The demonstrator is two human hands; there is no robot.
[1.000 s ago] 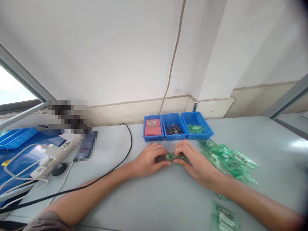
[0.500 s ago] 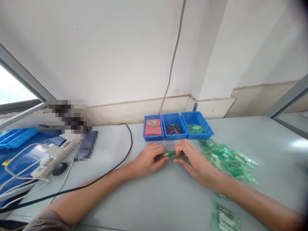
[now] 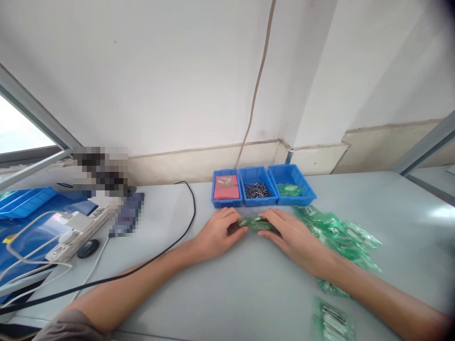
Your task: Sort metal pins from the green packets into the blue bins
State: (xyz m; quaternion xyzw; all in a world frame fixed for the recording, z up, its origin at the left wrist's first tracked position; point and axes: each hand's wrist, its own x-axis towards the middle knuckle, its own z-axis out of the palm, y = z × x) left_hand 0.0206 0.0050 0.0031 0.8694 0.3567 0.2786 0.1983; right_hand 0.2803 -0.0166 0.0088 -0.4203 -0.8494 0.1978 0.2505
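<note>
Between my two hands is a green plastic bag (image 3: 254, 223), with pale pieces showing through it. My left hand (image 3: 219, 233) pinches its left end between thumb and fingers. At the other end my right hand (image 3: 289, 237) grips it the same way. What lies under the fingers is hidden. Just beyond the hands stand three blue bins: the left bin (image 3: 227, 204) has red sheets in it, the middle bin (image 3: 259, 202) holds many small metal pins or screws, and the right bin (image 3: 296, 201) contains green bags.
A pile of filled green bags (image 3: 341, 237) lies right of my right hand; another green bag (image 3: 333, 322) is near the front edge. A black cable (image 3: 156, 258) crosses over my left forearm. Power strips (image 3: 67, 244) and a round black object (image 3: 88, 248) sit at left.
My right hand's fingers have straightened from a curled pinch and lie flatter along the bag. The bag is slightly higher in view and shows more of its surface.
</note>
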